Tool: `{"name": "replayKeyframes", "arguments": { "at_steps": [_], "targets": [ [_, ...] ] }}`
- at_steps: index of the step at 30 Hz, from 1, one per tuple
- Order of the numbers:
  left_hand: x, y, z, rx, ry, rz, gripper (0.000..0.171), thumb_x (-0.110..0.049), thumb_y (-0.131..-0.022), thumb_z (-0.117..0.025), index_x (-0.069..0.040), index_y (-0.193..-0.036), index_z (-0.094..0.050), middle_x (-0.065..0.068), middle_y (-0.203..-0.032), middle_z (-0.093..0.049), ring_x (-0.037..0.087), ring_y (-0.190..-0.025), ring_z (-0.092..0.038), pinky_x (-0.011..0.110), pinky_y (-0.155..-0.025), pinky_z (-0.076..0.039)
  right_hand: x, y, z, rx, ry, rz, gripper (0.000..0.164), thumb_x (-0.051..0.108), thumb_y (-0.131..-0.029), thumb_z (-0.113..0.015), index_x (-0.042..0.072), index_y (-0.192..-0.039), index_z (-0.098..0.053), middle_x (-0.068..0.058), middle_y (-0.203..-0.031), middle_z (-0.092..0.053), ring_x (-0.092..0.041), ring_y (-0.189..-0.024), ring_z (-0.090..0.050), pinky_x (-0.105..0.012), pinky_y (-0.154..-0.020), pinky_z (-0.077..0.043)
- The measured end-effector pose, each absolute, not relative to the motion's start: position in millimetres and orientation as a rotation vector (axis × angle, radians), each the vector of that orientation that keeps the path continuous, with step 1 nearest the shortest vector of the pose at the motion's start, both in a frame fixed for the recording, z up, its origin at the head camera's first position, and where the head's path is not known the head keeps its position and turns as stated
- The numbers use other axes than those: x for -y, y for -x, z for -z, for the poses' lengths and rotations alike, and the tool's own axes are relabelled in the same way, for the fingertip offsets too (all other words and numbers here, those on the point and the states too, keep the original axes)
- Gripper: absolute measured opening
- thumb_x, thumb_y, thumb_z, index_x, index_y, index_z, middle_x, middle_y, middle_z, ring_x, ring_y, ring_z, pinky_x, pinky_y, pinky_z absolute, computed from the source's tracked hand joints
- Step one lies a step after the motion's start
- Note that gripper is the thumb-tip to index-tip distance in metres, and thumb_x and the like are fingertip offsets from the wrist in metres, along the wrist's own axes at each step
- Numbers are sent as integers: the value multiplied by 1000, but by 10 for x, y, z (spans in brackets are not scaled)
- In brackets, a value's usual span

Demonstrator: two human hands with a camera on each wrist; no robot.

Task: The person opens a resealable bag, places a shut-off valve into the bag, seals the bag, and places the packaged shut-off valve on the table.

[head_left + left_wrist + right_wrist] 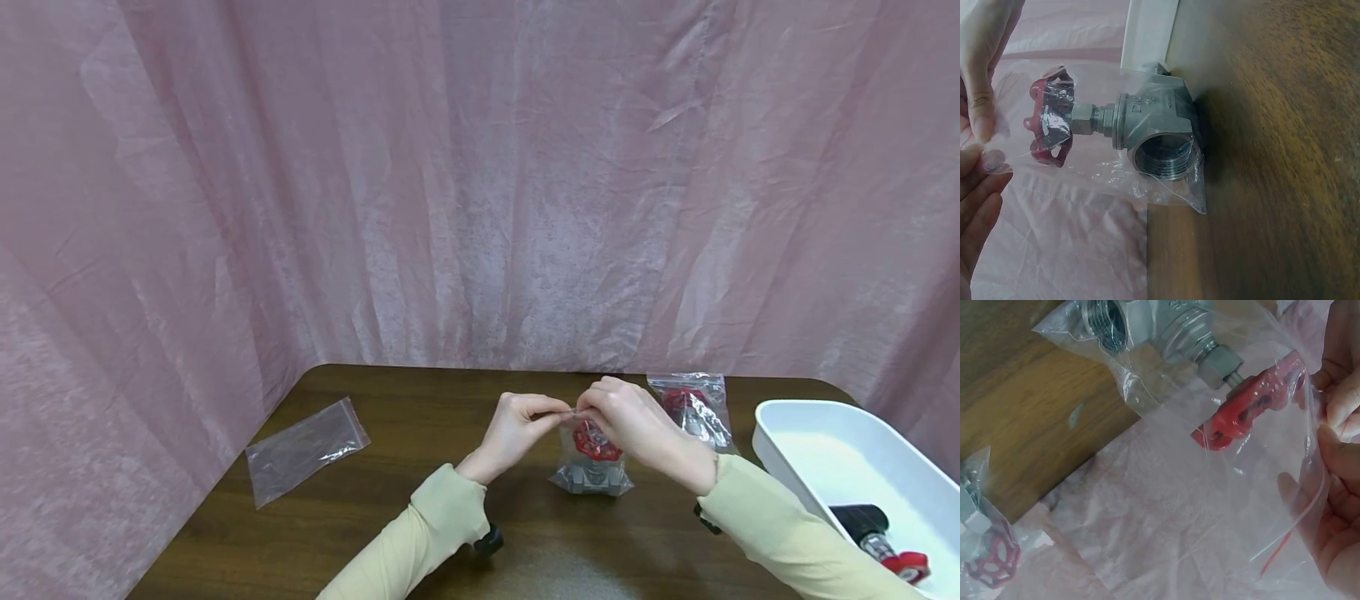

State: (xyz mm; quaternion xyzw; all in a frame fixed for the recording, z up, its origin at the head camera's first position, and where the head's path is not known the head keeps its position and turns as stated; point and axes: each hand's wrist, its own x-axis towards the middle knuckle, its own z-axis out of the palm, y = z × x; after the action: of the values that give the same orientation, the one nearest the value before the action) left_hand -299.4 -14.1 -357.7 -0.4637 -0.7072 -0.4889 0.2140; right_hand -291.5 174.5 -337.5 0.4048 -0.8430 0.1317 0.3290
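Left hand: pinching mouth of clear bag. Inside bag: valve, upright, apparently resting on table. Right hand: pinching same mouth alongside. Best to hold edge taut, pressing seal evenly end to end.

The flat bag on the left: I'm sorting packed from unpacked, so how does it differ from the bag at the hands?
The flat bag looks empty, while the held bag contains a valve. The flat bag lies on the table; the held bag is upright, its top pinched by the left hand and right hand. Both are clear plastic.
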Motion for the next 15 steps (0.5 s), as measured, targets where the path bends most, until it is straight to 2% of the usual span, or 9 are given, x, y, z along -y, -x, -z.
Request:
{"name": "replayKeyframes", "arguments": {
  "at_steps": [7, 10, 15],
  "targets": [
    [117, 3243, 3824, 1947, 1263, 1346, 7, -1, -79, -68, -2, -85, -71, 4, -82, -67, 8, -72, -62, 19, -60, -48, -1811, 2903, 3355, 2327, -1009, -513, 13, 9, -71, -76, 12, -78, -65, 7, -74, -57, -9, -68, -52, -28, -60, -44],
    [121, 3272, 3857, 1964, 1255, 1364, 6, -5, -81, -67, -5, -85, -72, 1, -82, -67, 2, -73, -60, 21, -60, -48, -1849, 2903, 3363, 2318, -1022, -556, 13, 8, -71, -76, 12, -78, -65, 9, -74, -57, -8, -68, -52, -27, -59, -44],
    [123, 3277, 3864, 1979, 1249, 1381, 6, -8, -82, -67, -7, -86, -72, -2, -83, -67, 1, -73, -60, 24, -59, -49, -1878, 2903, 3390, 2294, -1032, -534, 15, 3, -71, -75, 12, -77, -65, 8, -75, -58, -9, -68, -53, -28, -59, -44]
  ]
}}
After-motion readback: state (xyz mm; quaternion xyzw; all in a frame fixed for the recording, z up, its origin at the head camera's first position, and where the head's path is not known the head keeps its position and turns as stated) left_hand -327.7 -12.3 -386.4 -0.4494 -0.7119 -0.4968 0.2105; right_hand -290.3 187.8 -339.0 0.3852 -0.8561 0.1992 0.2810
